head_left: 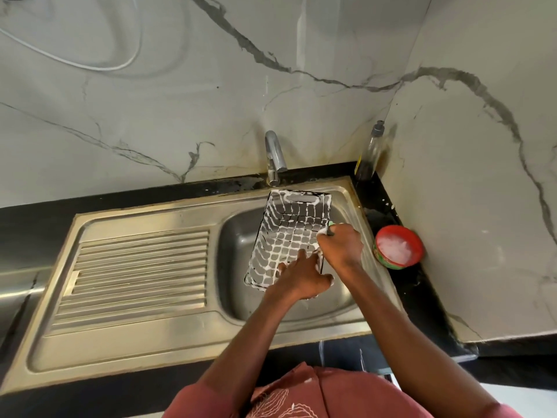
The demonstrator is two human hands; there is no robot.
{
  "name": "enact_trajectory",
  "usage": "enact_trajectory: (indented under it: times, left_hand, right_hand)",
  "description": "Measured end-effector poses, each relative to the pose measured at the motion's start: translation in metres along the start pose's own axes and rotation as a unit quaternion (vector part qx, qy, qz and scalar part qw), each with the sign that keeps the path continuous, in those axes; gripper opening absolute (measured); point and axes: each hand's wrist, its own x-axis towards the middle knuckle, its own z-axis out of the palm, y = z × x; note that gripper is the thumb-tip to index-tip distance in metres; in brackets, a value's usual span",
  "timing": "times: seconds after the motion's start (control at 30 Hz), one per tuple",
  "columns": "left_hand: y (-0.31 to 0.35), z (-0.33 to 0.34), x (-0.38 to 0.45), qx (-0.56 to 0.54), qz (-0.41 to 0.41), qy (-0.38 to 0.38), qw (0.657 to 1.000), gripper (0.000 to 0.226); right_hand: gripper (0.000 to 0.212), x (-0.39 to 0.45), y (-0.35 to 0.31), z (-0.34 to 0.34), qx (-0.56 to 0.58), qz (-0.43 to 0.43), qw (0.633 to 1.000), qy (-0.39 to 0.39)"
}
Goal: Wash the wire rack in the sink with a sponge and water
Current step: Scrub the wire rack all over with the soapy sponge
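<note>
Over the sink [301, 309] basin, the wire rack [286, 233] stands tilted, its far handled end leaning up against the rim below the tap [275, 158] and its near end low inside the bowl; white suds coat its bars. At the rack's near edge, the left hand [301, 277] grips the frame, fingers curled round the wire with the forefinger stretched out along the grid. Just beyond those fingers and to their right, the right hand [342, 247] is closed around a sponge [331, 227], of which only a green tip shows past the knuckles, pressed against the rack's right side wall. Further right of that hand, on the dark counter [391, 212], sits a red tub [398, 247] with white foam inside. Beyond it, in the corner against the marbled wall [180, 101], stands a clear bottle [369, 155]. Left of the left hand's fingers stretches the ribbed draining board [138, 279]
</note>
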Motion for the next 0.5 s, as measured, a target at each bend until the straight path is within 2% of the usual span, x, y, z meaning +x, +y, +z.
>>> enact_trajectory:
  times: [0.1, 0.17, 0.2, 0.27, 0.33, 0.37, 0.4, 0.43, 0.5]
  left_hand:
    - [-0.006, -0.02, -0.02, -0.05, 0.075, -0.056, 0.994, 0.089]
    - [-0.018, -0.041, -0.031, -0.113, 0.118, -0.056, 0.985, 0.07]
    - [-0.025, -0.051, -0.033, -0.144, 0.133, -0.011, 0.98, 0.055]
    - [-0.035, -0.065, -0.031, -0.227, 0.136, 0.147, 0.953, 0.031]
    - [-0.041, -0.071, -0.024, -0.317, 0.099, 0.31, 0.891, 0.026]
    - [-0.042, -0.072, -0.021, -0.352, 0.074, 0.366, 0.858, 0.032]
    - [-0.045, -0.071, -0.017, -0.379, 0.048, 0.387, 0.839, 0.044]
    - [-0.05, -0.068, -0.012, -0.406, 0.03, 0.379, 0.831, 0.057]
    - [-0.057, -0.064, -0.006, -0.493, -0.022, 0.3, 0.817, 0.081]
  right_hand:
    - [0.024, 0.0, 0.004, -0.004, 0.0, 0.002, 1.0, 0.006]
    - [0.03, 0.002, 0.007, -0.01, -0.005, -0.003, 1.0, 0.009]
    - [0.034, 0.004, 0.008, -0.014, -0.01, -0.008, 1.0, 0.011]
    - [0.038, 0.006, 0.011, -0.019, -0.009, -0.024, 1.0, 0.008]
    - [0.041, 0.005, 0.014, -0.022, -0.009, -0.048, 0.999, -0.004]
    - [0.041, 0.004, 0.015, -0.022, -0.014, -0.057, 0.998, -0.011]
    - [0.042, 0.004, 0.017, -0.022, -0.02, -0.064, 0.998, -0.017]
    - [0.041, 0.004, 0.018, -0.022, -0.025, -0.068, 0.997, -0.022]
    - [0.037, 0.005, 0.018, -0.022, -0.031, -0.08, 0.996, -0.031]
